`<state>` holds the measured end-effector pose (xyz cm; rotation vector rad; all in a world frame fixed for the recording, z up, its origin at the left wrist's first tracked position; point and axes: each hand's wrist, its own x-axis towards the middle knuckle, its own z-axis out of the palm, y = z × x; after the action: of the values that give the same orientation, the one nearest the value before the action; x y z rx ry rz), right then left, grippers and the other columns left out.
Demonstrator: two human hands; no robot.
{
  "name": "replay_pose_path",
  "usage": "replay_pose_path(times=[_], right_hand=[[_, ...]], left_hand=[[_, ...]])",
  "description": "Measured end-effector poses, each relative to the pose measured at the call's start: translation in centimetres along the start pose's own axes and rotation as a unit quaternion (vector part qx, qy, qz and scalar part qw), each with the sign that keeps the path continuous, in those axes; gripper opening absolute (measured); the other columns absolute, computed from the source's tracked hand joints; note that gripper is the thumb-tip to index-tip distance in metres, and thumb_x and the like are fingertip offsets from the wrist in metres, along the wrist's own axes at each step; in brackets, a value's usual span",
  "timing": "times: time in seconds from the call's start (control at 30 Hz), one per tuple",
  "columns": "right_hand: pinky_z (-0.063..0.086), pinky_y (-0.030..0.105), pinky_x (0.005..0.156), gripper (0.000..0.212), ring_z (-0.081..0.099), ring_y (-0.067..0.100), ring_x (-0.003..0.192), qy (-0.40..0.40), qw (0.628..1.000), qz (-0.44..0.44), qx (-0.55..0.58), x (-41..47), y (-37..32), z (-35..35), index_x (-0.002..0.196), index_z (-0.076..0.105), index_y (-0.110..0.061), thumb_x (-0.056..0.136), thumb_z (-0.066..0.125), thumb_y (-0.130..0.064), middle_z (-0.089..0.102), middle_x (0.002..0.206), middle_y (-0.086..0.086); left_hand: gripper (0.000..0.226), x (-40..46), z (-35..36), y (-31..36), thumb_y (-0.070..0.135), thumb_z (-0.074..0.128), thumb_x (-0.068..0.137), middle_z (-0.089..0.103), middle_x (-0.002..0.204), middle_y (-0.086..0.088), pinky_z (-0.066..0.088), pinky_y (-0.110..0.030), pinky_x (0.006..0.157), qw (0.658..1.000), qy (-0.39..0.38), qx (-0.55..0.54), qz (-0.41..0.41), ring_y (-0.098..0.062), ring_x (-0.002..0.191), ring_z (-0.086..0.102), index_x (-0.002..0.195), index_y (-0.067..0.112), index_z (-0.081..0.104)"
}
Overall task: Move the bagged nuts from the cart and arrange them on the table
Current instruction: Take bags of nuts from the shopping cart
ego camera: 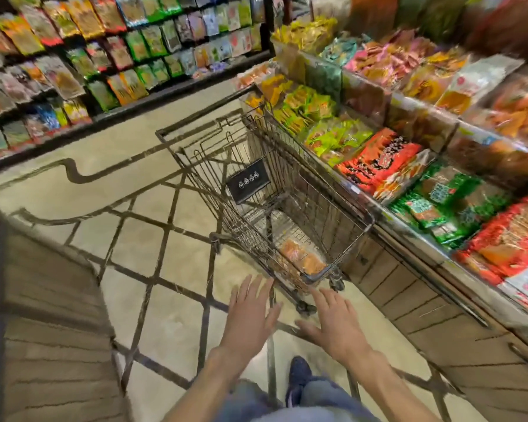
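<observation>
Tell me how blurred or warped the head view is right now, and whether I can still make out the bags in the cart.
Head view: motion blur smears the top right shelves and the floor lines; wide-angle bending curves the aisle. The dark wire shopping cart is fairly sharp; the clear bags of orange-brown nuts on its floor are visible but soft. Left hand and right hand, both open, read clearly.

- The cart point(269, 190) in the middle of my view is dark grey wire, with a black plate point(248, 184) bearing white marks.
- The bags point(299, 263) in its bottom are clear, showing orange.
- The floor point(153, 269) is beige, crossed by dark lines in a diamond pattern.
- My shoe point(299, 376), bottom centre, is dark blue.
- Packets point(378, 159) at right are red; others are green.
</observation>
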<state>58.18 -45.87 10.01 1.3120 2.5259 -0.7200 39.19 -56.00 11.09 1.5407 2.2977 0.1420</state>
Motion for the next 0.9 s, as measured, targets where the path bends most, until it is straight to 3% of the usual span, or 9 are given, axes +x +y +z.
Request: replay_pose_path(times=[0.07, 0.13, 0.23, 0.4, 0.57, 0.67, 0.77, 0.9], right_hand=[[0.029, 0.048, 0.127, 0.095, 0.033, 0.028, 0.155, 0.004, 1.000, 0.013, 0.020, 3.1, 0.5, -1.1, 0.168, 0.019, -0.028, 0.092, 0.036, -0.083, 0.038, 0.166, 0.005], [0.032, 0.047, 0.124, 0.088, 0.038, 0.027, 0.150, 0.015, 0.999, 0.028, 0.031, 6.0, 0.7, -2.2, 0.165, 0.026, -0.026, 0.096, 0.049, -0.074, 0.043, 0.161, 0.004], [0.032, 0.047, 0.123, 0.083, 0.039, 0.029, 0.147, 0.008, 0.998, 0.058, 0.036, 10.4, 1.1, -3.2, 0.161, 0.031, -0.023, 0.096, 0.048, -0.073, 0.045, 0.157, 0.006], [0.037, 0.046, 0.121, 0.102, 0.044, 0.029, 0.145, 0.005, 0.989, 0.123, 0.083, 18.0, 1.7, -2.8, 0.164, 0.027, -0.023, 0.084, 0.028, -0.085, 0.045, 0.159, 0.006], [0.048, 0.048, 0.112, 0.087, 0.054, 0.033, 0.137, 0.010, 0.963, 0.187, 0.193, 24.2, 1.7, -2.2, 0.163, 0.030, -0.020, 0.093, 0.067, -0.056, 0.055, 0.149, 0.011], [0.049, 0.049, 0.110, 0.086, 0.055, 0.028, 0.136, 0.009, 0.938, 0.225, 0.263, 27.4, 1.4, -2.2, 0.162, 0.028, -0.029, 0.090, 0.063, -0.060, 0.054, 0.151, 0.008], [0.050, 0.050, 0.110, 0.083, 0.058, 0.027, 0.133, 0.016, 0.898, 0.276, 0.341, 30.8, 1.2, -1.5, 0.160, 0.032, -0.027, 0.092, 0.062, -0.064, 0.051, 0.150, 0.007], [0.049, 0.056, 0.114, 0.079, 0.055, 0.029, 0.138, 0.013, 0.859, 0.331, 0.390, 34.7, 2.1, 1.8, 0.160, 0.026, -0.034, 0.097, 0.071, -0.050, 0.046, 0.155, 0.006]], left_hand=[[0.067, 4.1, -0.5, -0.3, 0.061, 0.020, 0.106, 0.014, 0.175, 0.003, 0.003, -0.044, 0.132, 1.000, -0.008, 0.007, 0.018, -0.020, 0.163, 0.002, 0.167, 0.031, 0.015], [0.065, 8.2, -1.2, -0.5, 0.059, 0.024, 0.109, 0.016, 0.175, 0.002, 0.002, -0.041, 0.131, 0.999, -0.016, 0.004, 0.038, -0.020, 0.162, 0.005, 0.167, 0.031, 0.016], [0.067, 14.5, -2.1, -0.7, 0.059, 0.026, 0.109, 0.017, 0.174, 0.002, 0.001, -0.041, 0.131, 0.996, -0.050, 0.005, 0.075, -0.020, 0.162, 0.006, 0.167, 0.027, 0.019], [0.065, 25.4, -2.2, -1.7, 0.055, 0.028, 0.110, 0.025, 0.172, -0.003, 0.007, -0.045, 0.132, 0.982, -0.129, 0.031, 0.135, -0.024, 0.161, 0.015, 0.165, 0.021, 0.025], [0.064, 35.6, -0.4, -4.2, 0.051, 0.036, 0.109, 0.033, 0.168, -0.008, 0.026, -0.047, 0.127, 0.960, -0.240, 0.009, 0.144, -0.030, 0.154, 0.030, 0.164, 0.020, 0.025], [0.066, 40.5, 1.9, -5.6, 0.051, 0.036, 0.110, 0.030, 0.168, -0.012, 0.030, -0.050, 0.125, 0.942, -0.306, 0.034, 0.137, -0.035, 0.154, 0.030, 0.166, 0.020, 0.020], [0.065, 44.3, 5.0, -7.1, 0.051, 0.043, 0.108, 0.030, 0.169, -0.013, 0.033, -0.057, 0.124, 0.926, -0.361, 0.037, 0.109, -0.036, 0.155, 0.030, 0.164, 0.028, 0.021], [0.067, 47.8, 8.8, -7.3, 0.047, 0.054, 0.106, 0.049, 0.157, -0.013, 0.042, -0.048, 0.117, 0.900, -0.428, -0.014, 0.083, -0.032, 0.140, 0.053, 0.163, 0.025, 0.026]])
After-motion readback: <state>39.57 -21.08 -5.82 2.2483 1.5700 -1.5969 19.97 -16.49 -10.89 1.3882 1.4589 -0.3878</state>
